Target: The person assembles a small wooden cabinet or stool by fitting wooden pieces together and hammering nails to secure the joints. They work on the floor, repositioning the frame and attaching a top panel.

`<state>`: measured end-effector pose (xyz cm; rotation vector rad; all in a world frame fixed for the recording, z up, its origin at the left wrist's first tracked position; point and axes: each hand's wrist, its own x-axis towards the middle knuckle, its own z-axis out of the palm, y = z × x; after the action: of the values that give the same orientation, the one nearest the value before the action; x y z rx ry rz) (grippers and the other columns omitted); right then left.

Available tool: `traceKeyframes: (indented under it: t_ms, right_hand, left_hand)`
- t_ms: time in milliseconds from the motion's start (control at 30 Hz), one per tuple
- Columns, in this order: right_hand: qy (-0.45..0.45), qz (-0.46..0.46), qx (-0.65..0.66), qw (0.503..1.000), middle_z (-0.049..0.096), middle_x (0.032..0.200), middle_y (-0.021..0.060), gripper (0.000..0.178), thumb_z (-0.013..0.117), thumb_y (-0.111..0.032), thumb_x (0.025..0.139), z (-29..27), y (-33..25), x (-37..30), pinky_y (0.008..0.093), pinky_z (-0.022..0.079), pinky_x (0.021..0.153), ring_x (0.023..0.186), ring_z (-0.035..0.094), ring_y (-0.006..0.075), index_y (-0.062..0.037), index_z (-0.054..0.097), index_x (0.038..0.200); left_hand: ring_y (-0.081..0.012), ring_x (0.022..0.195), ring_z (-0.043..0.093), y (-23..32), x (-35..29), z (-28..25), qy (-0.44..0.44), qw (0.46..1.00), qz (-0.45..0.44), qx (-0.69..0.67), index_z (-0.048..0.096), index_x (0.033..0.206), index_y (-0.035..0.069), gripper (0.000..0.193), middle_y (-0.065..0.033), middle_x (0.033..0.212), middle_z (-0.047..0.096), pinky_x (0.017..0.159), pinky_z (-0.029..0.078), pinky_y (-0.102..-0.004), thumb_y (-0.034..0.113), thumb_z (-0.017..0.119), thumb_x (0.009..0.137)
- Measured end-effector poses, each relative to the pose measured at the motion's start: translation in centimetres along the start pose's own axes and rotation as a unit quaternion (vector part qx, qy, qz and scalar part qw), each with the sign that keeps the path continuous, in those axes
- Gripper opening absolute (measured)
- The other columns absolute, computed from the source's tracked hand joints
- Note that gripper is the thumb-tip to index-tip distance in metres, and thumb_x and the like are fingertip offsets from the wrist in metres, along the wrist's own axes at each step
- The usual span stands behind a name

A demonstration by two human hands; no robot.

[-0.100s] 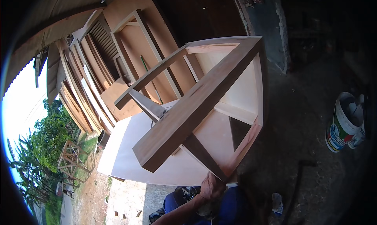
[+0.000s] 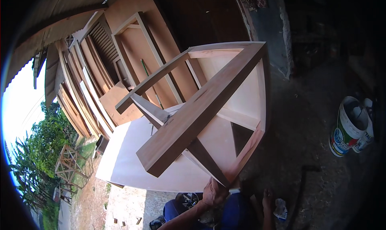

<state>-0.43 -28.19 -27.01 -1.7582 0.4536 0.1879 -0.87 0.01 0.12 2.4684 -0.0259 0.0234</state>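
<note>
A large unpainted wooden frame point(image 2: 246, 153) backed by a pale board point(image 2: 128, 165) stands tilted in front of me. One thick square beam point(image 2: 205, 105) juts from it toward me, and a thinner bar point(image 2: 161, 77) runs beyond that. A tapered brace point(image 2: 205, 161) reaches down to the lower corner. There my left hand point(image 2: 214, 192) is closed around the wood, its fingertips partly hidden. My right hand point(image 2: 268, 200) shows low in the picture, right of my knees and apart from the frame. It is dark, and its fingers cannot be made out.
White buckets point(image 2: 350, 127) stand at the right on the dark floor, with a crumpled plastic scrap point(image 2: 281, 210) nearer me. Boards point(image 2: 86, 97) and a door-like panel point(image 2: 140, 65) lean along the far left. Small wood offcuts point(image 2: 138, 220) lie on the sunlit ground.
My right hand has come into view at the lower edge. The whole view has shifted slightly; my left hand keeps its hold on the frame's lower corner.
</note>
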Motion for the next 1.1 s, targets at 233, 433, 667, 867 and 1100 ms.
traceKeyframes:
  t_ms: [233, 433, 667, 867, 1100]
  right_hand:
    - [-0.190, -0.019, 0.487, 0.852, 0.055, 0.135, 0.0145, 0.083, 0.058, -0.065, 0.091, 5.9, -20.0, 9.0, 0.0441, 0.044, 0.104, 0.127, 0.051, 0.0300, -0.0051, 0.042, 0.146]
    - [-0.287, -0.004, 0.596, 0.750, 0.065, 0.104, 0.0125, 0.062, 0.068, -0.056, 0.086, 11.6, -24.6, 10.1, 0.0425, 0.053, 0.086, 0.095, 0.064, 0.0292, -0.0039, 0.059, 0.119]
    - [-0.247, -0.033, 0.561, 0.790, 0.063, 0.083, 0.0104, 0.028, 0.072, -0.026, 0.081, 12.9, -22.2, 15.4, 0.0410, 0.056, 0.067, 0.069, 0.063, 0.0275, -0.0071, 0.060, 0.098]
    - [-0.184, -0.014, 0.540, 0.822, 0.063, 0.083, 0.0098, 0.030, 0.072, -0.024, 0.079, 10.8, -23.9, 12.0, 0.0406, 0.056, 0.067, 0.070, 0.064, 0.0271, -0.0061, 0.060, 0.100]
    - [-0.173, 0.021, 0.576, 0.799, 0.062, 0.086, 0.0082, 0.027, 0.071, -0.020, 0.079, 11.8, -26.8, 6.5, 0.0359, 0.056, 0.070, 0.075, 0.063, 0.0225, -0.0066, 0.059, 0.100]
  left_hand:
    - [-0.0452, 0.131, 0.044, -0.4, 0.4, 0.6, 0.051, 0.996, 0.074, 0.022, 0.028, 0.146, -0.005, 0.087, -0.0285, 0.141, 0.044, 0.108, 0.041, -0.0470, 0.033, 0.070, 0.079]
    - [-0.0464, 0.136, 0.039, -2.5, -1.2, 0.3, 0.051, 0.996, 0.062, 0.046, 0.030, 0.142, -0.008, 0.085, -0.0298, 0.144, 0.042, 0.113, 0.034, -0.0496, 0.039, 0.068, 0.082]
    - [-0.0311, 0.099, 0.060, 6.8, -7.3, -14.4, 0.378, 0.864, 0.314, 0.109, 0.055, 0.113, 0.005, 0.057, -0.0127, 0.100, 0.062, 0.102, 0.040, -0.0545, 0.041, 0.080, 0.075]
    - [-0.0332, 0.097, 0.063, 20.9, -1.5, -32.5, 0.321, 0.865, 0.235, 0.304, 0.060, 0.109, 0.001, 0.060, -0.0148, 0.093, 0.064, 0.099, 0.045, -0.0473, 0.050, 0.076, 0.079]
    - [-0.0407, 0.125, 0.056, 23.4, 3.3, -34.2, -0.054, 0.920, 0.124, 0.368, 0.036, 0.149, -0.002, 0.093, -0.0290, 0.138, 0.052, 0.109, 0.044, -0.0471, 0.051, 0.074, 0.082]
